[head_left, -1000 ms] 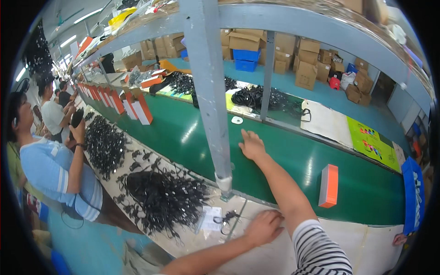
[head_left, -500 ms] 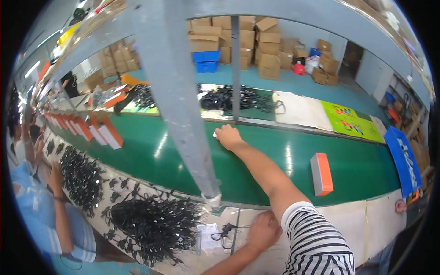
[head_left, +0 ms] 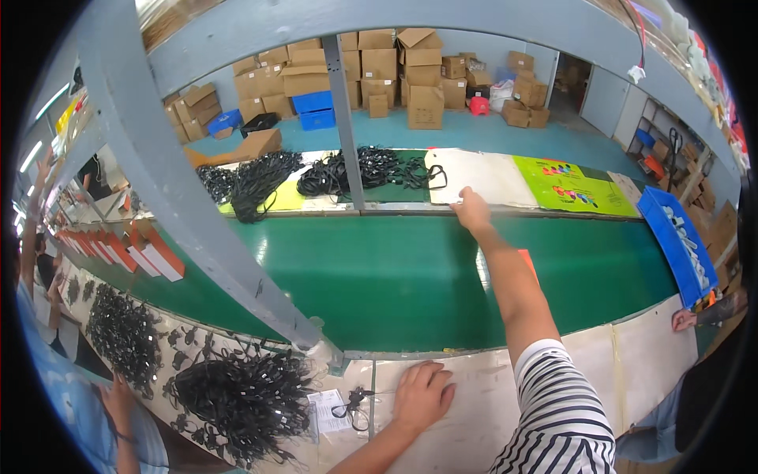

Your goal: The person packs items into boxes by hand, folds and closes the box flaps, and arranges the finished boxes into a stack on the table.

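My right arm stretches across the green conveyor belt point(head_left: 379, 276). My right hand point(head_left: 472, 210) is over the belt's far edge, by a white sheet point(head_left: 483, 178) on the far bench. Its fingers look partly stretched and apart, with nothing visible in them. A loose black cable loop point(head_left: 436, 177) lies just left of it. My left hand point(head_left: 424, 395) rests open, palm down, on the near bench point(head_left: 489, 395). Beside it are a small black cable point(head_left: 357, 405) and a printed paper point(head_left: 328, 411). An orange-and-white box point(head_left: 528, 261) is mostly hidden behind my right forearm.
A grey metal post point(head_left: 197, 189) slants across the left. Heaps of black cables point(head_left: 237, 391) cover the near bench; more cables point(head_left: 328, 174) lie opposite. Orange-and-white boxes point(head_left: 162, 261) stand on the belt at left. A blue bin point(head_left: 659, 229) and another person's hand point(head_left: 684, 319) are at right.
My right hand has moved right and farther out, to the far bench edge; the small white thing at its fingertips no longer shows. My left hand's fingers now lie spread. The view has turned right.
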